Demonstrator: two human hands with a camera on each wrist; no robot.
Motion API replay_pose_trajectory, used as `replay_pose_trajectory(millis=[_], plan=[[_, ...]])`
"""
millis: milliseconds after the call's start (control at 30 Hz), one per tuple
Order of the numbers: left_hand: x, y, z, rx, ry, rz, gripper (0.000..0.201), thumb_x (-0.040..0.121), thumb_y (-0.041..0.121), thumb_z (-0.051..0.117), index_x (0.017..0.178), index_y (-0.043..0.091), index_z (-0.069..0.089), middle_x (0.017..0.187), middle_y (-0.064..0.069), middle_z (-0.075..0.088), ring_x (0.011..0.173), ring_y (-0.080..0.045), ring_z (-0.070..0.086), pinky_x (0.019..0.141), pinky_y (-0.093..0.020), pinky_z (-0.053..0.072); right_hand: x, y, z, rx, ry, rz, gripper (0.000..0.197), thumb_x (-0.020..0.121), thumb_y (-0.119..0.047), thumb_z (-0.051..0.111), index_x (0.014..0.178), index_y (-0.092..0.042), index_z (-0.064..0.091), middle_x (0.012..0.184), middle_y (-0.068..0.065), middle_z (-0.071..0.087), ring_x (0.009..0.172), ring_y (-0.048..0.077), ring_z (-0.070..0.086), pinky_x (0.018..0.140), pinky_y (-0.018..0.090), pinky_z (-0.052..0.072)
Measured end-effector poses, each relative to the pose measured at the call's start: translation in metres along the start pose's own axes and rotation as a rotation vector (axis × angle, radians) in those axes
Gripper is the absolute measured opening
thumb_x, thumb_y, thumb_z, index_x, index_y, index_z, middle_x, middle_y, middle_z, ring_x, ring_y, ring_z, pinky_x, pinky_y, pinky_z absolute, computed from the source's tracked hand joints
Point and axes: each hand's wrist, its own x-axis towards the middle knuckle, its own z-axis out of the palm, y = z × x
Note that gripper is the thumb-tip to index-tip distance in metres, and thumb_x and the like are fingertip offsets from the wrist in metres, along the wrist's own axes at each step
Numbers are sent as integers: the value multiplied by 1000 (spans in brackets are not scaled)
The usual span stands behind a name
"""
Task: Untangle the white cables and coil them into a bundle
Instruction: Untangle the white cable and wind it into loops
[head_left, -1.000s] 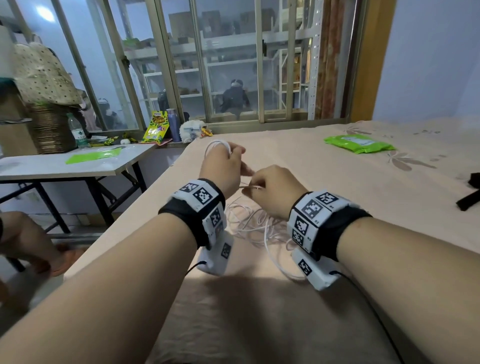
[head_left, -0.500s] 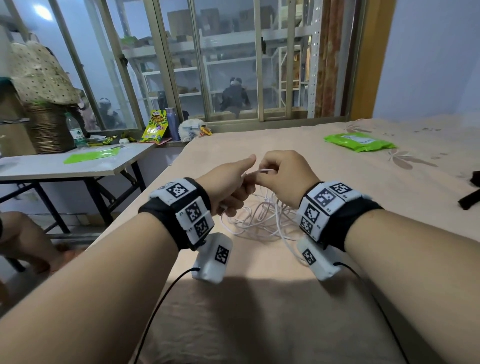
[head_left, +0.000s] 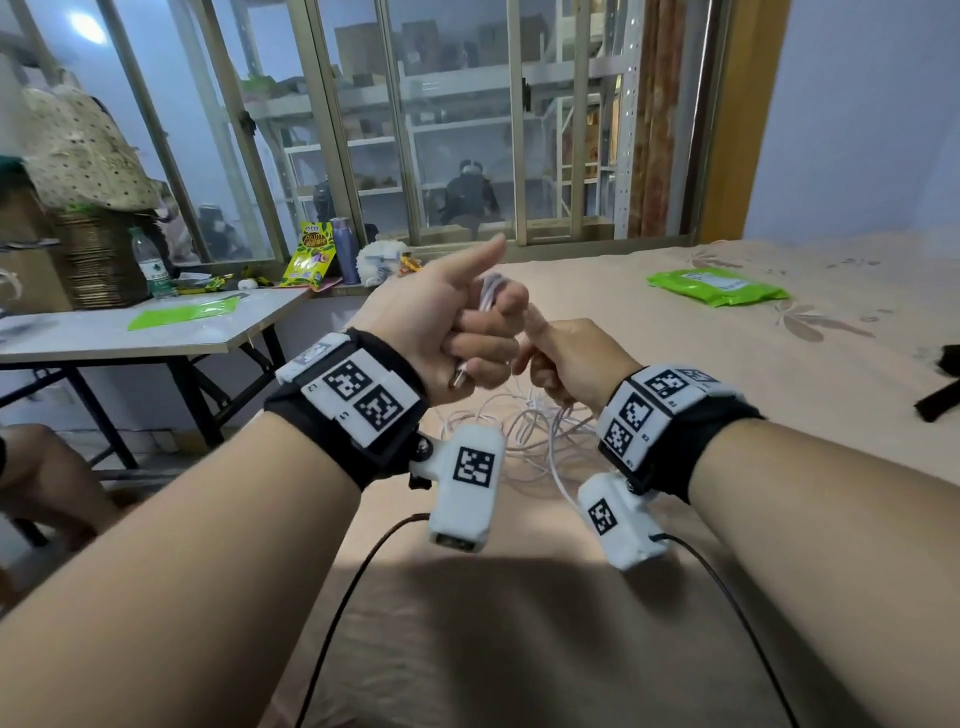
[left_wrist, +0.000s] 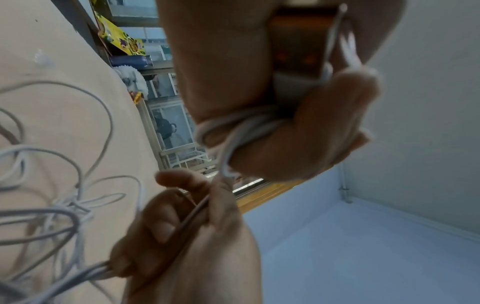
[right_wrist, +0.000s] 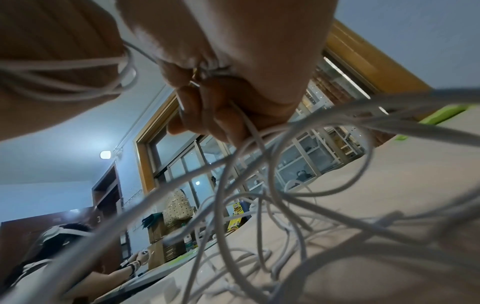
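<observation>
Your left hand (head_left: 457, 332) risen and turned since 0.5 s ago, thumb now up; 1 more wrap of white cable (left_wrist: 233, 131) sits round its fingers. Means coiling under way, likely early: most cable still loose tangle (head_left: 519, 426) on bed (head_left: 675, 374) below both hands. Left hand clenched on wraps, metal plug (head_left: 460, 375) poking out beneath its fist. Your right hand (head_left: 566, 358), just beside left, pinches feed strand running up to wraps.

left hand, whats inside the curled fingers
White cable is wrapped in several turns around the left hand's fingers, and a metal plug pokes out below. How many turns is hidden by the fingers.
</observation>
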Motion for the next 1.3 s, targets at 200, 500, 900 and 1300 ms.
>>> replay_pose_trajectory(millis=[200,500,900,1300], plan=[[2,8,-5,-255,-108,132,57,97,52,34,66,9,57,38,8,36,31,-4,35,42,-19,40,-4,-7,12,34,-49,40,57,100,-51,31,73,-10,59,39,-2,41,35,14,27,45,24,22],[12,14,2,-503,327,520,36,101,28,39,97,-1,61,56,2,44,42,-11,51,60,-27,54,-7,7,28,-266,-70,13,45,99,-41,38,68,-17,58,58,4,52,49,19,45,51,30,37],[40,-23,-16,263,671,572,45,99,-4,33,143,9,31,93,-6,66,73,-16,67,60,-28,49,-18,0,28,-723,-91,-157,24,89,-43,55,69,-29,55,68,-6,54,77,24,57,68,31,42],[26,-39,-24,996,628,30,67,101,42,31,74,-10,63,58,-23,62,43,-28,51,38,-24,42,-18,-20,13,-860,34,-356,14,84,-26,61,71,-21,61,71,-5,55,78,24,55,66,28,36]])
